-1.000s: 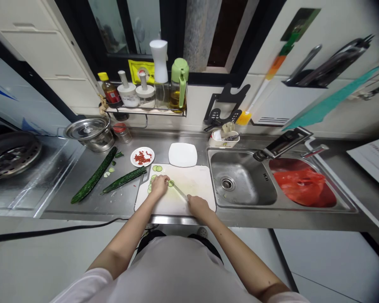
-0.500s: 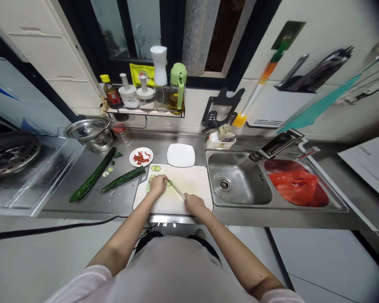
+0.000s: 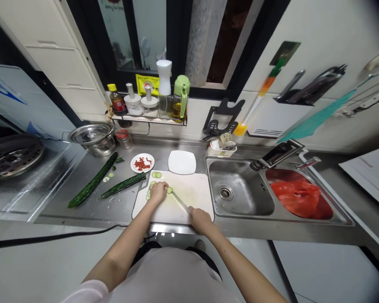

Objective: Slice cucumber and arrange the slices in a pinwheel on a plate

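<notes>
My right hand is closed around the handle of a kitchen knife, whose blade points up and left across the white cutting board. By the blade's tip lies a round cucumber slice. My left hand rests on the board with its fingers curled and close together, the fingertips beside that slice. What is under those fingers is hidden. More cucumber slices lie at the board's upper left, and others show just left of my left hand.
Two whole cucumbers lie left of the board. Behind it stand a plate of chopped red pieces and a white plate. A sink adjoins on the right. A lidded steel pot and a spice rack stand behind.
The knife's tip has drawn slightly away from the slice, and my right hand has shifted a little right. My left hand stays by the slice. The whole view has tilted up slightly.
</notes>
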{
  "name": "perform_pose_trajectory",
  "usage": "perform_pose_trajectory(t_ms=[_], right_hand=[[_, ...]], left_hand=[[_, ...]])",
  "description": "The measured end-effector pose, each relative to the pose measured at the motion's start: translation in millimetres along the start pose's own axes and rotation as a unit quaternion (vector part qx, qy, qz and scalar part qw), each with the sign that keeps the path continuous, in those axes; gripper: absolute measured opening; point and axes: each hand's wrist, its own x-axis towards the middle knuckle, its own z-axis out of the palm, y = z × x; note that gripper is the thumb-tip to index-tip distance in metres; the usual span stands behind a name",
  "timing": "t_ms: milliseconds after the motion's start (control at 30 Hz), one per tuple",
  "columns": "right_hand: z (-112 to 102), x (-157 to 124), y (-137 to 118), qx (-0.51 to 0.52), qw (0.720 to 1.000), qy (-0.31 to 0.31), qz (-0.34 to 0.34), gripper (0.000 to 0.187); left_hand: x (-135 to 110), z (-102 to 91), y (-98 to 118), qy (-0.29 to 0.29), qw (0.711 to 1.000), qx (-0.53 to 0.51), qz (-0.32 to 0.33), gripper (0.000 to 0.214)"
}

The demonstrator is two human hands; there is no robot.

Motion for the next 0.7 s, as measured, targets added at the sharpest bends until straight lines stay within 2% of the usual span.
perform_pose_trajectory(t_ms=[433, 700], right_hand=[[-7, 20, -10, 0.005, 1.0, 0.005, 0.0, 0.034], [-4, 20, -10, 0.004, 1.0, 0.01, 0.004, 0.036]], left_hand=[[0, 0.6, 4, -0.01, 1.0, -0.013, -0.021, 0.023], [-4, -2.0, 11, -0.022, 0.999, 0.002, -0.042, 0.029]])
